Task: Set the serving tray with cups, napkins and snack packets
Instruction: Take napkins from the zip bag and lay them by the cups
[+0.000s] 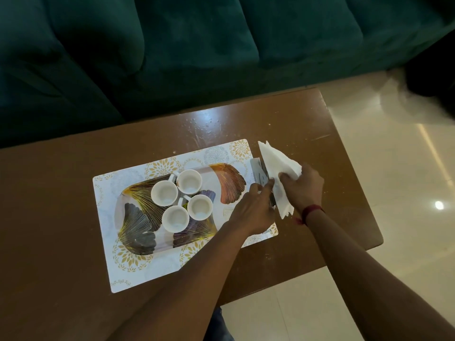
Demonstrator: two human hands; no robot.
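A serving tray (138, 230) printed with ginkgo leaves lies on a patterned placemat (118, 271) on the brown table. Several white cups (164, 193) stand clustered in the tray's middle. At the tray's right end a metal napkin holder (257, 172) stands upright. My left hand (253, 210) grips the holder's near side. My right hand (304, 188) pinches a stack of white paper napkins (273, 161) that sits against the holder. No snack packets are in view.
The brown table (73, 193) ends close to my right hand, with pale tiled floor (406, 168) beyond. A dark green sofa (172, 57) runs along the table's far edge. A red thread circles my right wrist.
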